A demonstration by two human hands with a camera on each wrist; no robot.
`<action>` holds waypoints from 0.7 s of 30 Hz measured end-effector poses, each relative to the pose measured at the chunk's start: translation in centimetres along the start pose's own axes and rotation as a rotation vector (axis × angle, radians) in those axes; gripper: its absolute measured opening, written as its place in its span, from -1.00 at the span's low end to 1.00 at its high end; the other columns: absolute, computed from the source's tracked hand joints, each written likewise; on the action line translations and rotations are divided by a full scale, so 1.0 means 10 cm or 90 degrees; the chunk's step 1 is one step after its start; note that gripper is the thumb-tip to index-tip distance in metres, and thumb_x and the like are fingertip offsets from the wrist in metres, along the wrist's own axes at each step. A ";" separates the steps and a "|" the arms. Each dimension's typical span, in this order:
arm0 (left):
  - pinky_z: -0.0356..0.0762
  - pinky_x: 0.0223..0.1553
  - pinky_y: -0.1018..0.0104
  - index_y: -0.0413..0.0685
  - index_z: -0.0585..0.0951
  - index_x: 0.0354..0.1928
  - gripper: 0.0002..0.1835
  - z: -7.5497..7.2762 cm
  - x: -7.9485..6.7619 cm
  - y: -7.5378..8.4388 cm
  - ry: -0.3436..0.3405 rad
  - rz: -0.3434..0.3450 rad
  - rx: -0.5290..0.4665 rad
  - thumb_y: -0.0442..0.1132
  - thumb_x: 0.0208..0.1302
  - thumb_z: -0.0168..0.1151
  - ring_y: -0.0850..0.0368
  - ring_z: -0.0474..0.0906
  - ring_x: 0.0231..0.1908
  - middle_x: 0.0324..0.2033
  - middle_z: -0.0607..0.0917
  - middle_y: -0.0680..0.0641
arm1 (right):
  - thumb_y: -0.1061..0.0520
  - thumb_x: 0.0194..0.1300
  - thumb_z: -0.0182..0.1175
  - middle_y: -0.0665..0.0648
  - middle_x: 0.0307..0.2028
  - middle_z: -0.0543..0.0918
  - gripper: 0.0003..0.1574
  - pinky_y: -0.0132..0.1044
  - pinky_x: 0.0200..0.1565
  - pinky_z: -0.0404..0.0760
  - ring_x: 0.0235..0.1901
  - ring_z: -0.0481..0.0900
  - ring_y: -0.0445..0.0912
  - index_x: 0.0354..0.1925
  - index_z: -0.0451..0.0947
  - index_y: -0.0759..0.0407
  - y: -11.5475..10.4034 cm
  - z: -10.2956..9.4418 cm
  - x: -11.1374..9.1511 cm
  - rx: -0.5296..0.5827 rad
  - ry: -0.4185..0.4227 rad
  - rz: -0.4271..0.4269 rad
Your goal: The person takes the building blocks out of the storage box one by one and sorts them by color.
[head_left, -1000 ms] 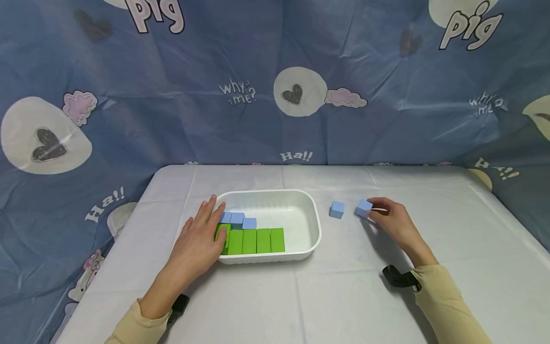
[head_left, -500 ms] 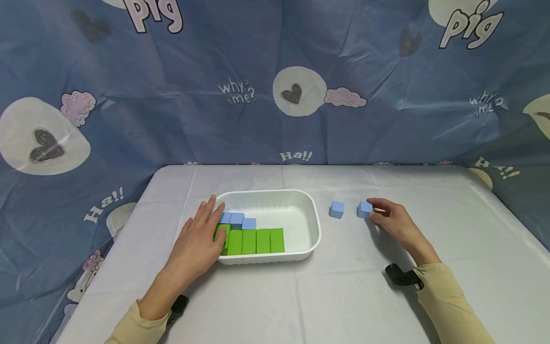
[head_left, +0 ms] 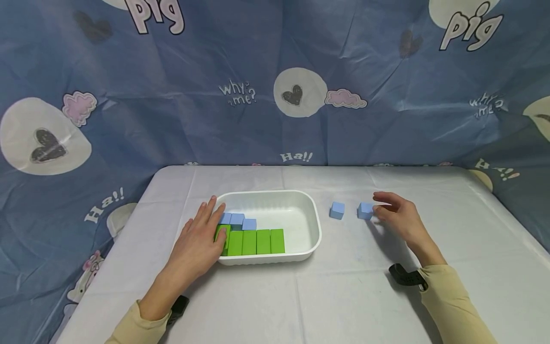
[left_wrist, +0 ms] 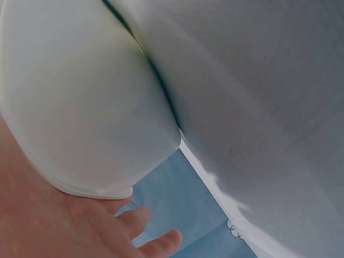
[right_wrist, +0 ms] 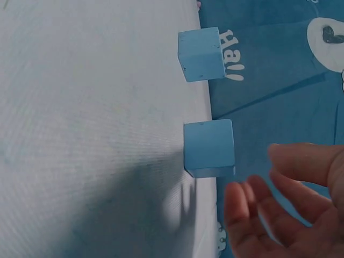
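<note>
My left hand (head_left: 195, 243) rests over the left end of a white tray (head_left: 296, 215), its fingers fairly straight and the thumb by a green block (head_left: 223, 234). In the left wrist view, the outer wall of the tray (left_wrist: 91, 107) hides most of what lies beyond. To the right of the tray, two light blue cubes stand apart on the table. My right hand (head_left: 401, 217) is just right of the farther-right cube (head_left: 365, 210). Its thumb and fingers are spread, and the right wrist view shows them clear of that cube (right_wrist: 208, 148).
Inside the tray, several green blocks (head_left: 249, 242) stand in a row along the near side. Behind them at the left sit blue cubes (head_left: 237, 220). The other loose cube (head_left: 337, 210) lies between the tray and the right-hand cube. A patterned blue cloth (head_left: 258, 129) hangs behind the table.
My right hand has set the blue cube down slightly farther right, let go of it and drawn a little to the right. The left hand and the tray stay put.
</note>
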State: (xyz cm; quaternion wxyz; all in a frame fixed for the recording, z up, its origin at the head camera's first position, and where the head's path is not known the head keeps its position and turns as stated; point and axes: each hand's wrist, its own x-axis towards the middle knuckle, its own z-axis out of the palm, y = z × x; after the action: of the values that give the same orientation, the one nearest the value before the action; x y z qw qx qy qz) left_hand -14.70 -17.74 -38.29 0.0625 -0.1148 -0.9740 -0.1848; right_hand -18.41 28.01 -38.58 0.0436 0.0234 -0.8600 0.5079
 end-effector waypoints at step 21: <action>-0.16 0.36 -0.28 -0.16 0.10 0.53 -0.34 0.00 0.01 0.00 -0.017 -0.007 0.023 -0.09 0.48 -0.13 -0.06 -0.19 0.51 0.54 -0.06 -0.14 | 0.16 0.39 0.23 0.20 0.09 0.60 -0.59 -0.35 -0.10 0.62 0.00 0.60 -0.11 0.16 0.54 0.27 -0.36 0.27 -0.04 0.144 0.041 -0.098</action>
State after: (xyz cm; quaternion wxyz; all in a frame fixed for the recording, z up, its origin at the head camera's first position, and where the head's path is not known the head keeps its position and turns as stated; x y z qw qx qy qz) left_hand -14.76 -17.77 -38.27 0.0506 -0.1105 -0.9787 -0.1657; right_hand -17.80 23.94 -36.80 0.1069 0.0777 -0.7913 0.5970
